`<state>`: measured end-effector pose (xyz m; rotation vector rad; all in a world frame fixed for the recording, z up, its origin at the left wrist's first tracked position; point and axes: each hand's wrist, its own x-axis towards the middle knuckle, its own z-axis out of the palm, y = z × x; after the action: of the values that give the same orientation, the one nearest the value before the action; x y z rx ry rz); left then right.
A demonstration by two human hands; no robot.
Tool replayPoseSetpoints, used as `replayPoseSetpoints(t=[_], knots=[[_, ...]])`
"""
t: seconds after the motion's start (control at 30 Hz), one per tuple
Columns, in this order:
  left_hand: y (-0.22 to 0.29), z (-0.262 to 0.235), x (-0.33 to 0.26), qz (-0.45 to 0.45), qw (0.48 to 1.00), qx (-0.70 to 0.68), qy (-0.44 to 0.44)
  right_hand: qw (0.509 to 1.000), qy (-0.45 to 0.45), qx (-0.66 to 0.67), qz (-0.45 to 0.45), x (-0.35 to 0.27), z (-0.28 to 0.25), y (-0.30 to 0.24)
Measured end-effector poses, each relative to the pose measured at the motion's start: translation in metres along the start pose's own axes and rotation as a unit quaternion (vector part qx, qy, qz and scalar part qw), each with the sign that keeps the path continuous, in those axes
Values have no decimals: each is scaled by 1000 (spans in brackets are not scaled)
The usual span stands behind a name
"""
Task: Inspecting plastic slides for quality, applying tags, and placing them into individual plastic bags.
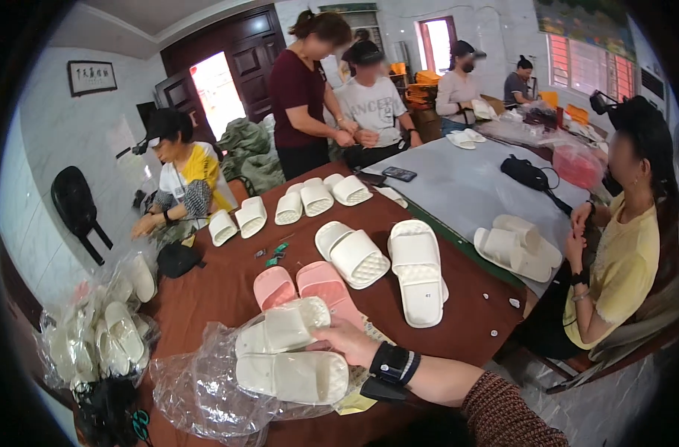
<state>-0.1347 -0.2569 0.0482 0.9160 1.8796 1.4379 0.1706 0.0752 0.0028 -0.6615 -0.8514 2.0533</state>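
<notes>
My right hand [348, 343] reaches in from the lower right, a black band on its wrist. Its fingers close on the edge of a white slipper [286, 326]. A second white slipper [291, 377] lies just below, alongside the first. Crumpled clear plastic [198, 384] spreads around and left of this pair; whether it covers them cannot be made out. Pink slippers [328, 290] sit right behind, partly hidden by the held one. Farther off stand a white pair [352, 255] and more white slippers [417, 272], one on another. My left hand is out of view.
Several white slippers [252, 217] line the far edge of the brown-covered table [473, 328]. Bagged slippers [94, 339] crowd the left side. Across a grey table [458, 201] lie a phone [399, 173] and more slippers [514, 249]. A person [615, 253] sits at the right; others are beyond.
</notes>
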Motion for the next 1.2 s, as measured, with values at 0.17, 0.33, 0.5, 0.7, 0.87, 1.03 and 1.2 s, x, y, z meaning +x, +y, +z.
replayPoseSetpoints(t=[0.17, 0.33, 0.5, 0.7, 0.87, 1.03, 1.2], knots=[[-84, -50, -4, -174, 969, -173, 31, 1000, -17, 14, 2, 11, -7, 9], [-83, -56, 5, -185, 973, -139, -15, 999, -34, 10, -17, 12, -3, 9], [-86, -48, 23, -194, 972, -109, -70, 1000, -20, -10, -7, 13, -5, 7], [-92, -46, 43, -203, 969, -74, -122, 1000, -27, -3, -3, 10, -5, 6], [-99, -31, 71, -203, 963, -49, -171, 999, -30, 20, -15, 10, -2, 8], [-101, -19, 100, -204, 954, -18, -219, 1000, -7, 19, -14, 16, -4, 11], [-108, -11, 120, -208, 943, 10, -260, 1000, -18, 9, -10, 16, -4, 10]])
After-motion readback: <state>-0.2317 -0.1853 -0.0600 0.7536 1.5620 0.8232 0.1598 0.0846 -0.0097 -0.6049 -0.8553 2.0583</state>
